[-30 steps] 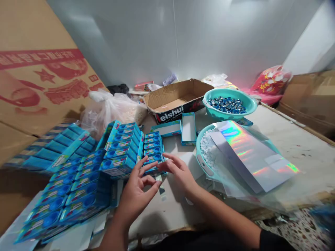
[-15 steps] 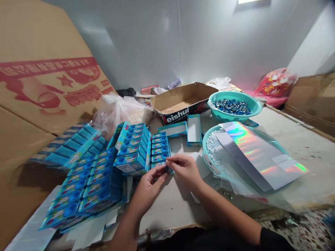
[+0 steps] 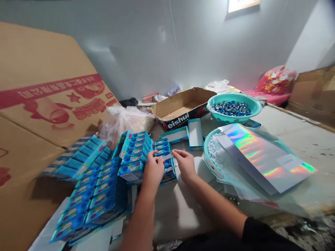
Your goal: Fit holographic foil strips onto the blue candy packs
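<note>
A small, thin, pale strip (image 3: 168, 157) stretches between my two hands, just above a row of small blue boxes (image 3: 169, 174). My left hand (image 3: 155, 167) pinches the strip's left end. At its right end, the thumb and fingers of my right hand (image 3: 185, 164) are closed on it. The strip's exact kind is too small to make out. Left of my left hand stands a fuller tray of blue boxes (image 3: 132, 167), each with a round blue window. More blue boxes (image 3: 104, 202) are stacked in rows nearer the left edge.
Two open blue box trays (image 3: 195, 134) lie behind my hands, before an open carton (image 3: 178, 120). To the right are a teal bowl (image 3: 213, 167) of white pieces under shiny sheets (image 3: 261, 157) and a teal basin (image 3: 251, 99) of blue pieces. A large carton (image 3: 52, 87) stands left.
My hands have moved apart and over the row of small boxes. The pale strip now shows between them, where a small dark bit was at the fingertips before. The camera view has shifted slightly.
</note>
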Demonstrator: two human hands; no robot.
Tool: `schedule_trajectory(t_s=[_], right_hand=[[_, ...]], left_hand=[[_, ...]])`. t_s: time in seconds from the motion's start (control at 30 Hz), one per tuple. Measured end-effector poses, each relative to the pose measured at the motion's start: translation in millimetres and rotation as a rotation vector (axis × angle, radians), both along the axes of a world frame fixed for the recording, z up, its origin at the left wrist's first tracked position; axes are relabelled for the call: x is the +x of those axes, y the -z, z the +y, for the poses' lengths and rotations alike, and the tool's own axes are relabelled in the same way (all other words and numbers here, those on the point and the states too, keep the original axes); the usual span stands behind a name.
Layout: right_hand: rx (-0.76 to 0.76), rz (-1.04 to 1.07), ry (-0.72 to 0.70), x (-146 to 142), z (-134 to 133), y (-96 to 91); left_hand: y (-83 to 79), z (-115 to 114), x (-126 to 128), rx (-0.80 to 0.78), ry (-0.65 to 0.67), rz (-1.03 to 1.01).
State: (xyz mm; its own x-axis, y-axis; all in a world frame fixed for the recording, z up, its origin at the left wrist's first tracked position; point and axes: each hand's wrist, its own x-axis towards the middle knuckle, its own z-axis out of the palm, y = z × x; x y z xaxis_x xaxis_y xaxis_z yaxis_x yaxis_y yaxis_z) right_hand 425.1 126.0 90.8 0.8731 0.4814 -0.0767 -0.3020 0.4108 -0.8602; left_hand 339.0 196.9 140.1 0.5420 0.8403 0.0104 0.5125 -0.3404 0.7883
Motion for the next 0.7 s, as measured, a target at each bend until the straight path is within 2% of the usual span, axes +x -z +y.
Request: schedule_trajectory(t_s=[0.1, 0.2, 0.37, 0.5, 0.7], right_hand=[[-0.043, 0.001, 0.01, 2.3, 4.2, 10.1], [-0.108, -0.019, 0.043, 4.4, 5.1, 17.4], [-0.176, 0.011, -0.001, 5.7, 6.0, 24.2], [-0.195, 0.077, -0.065, 5.1, 7.1, 28.6], [-0.239, 0.079, -0.074, 5.5, 9.2, 35.3]], left_hand=[[2.7, -6.1, 6.6, 0.182, -0.029, 0.153], [5.7, -8.1, 11.0, 0.29, -0.039, 0.282], [6.4, -2.1, 14.4, 0.351, -0.014, 0.41], [7.8, -1.7, 14.6, 0.381, -0.005, 0.443], [17.5, -8.0, 15.9, 0.451, -0.014, 0.47]])
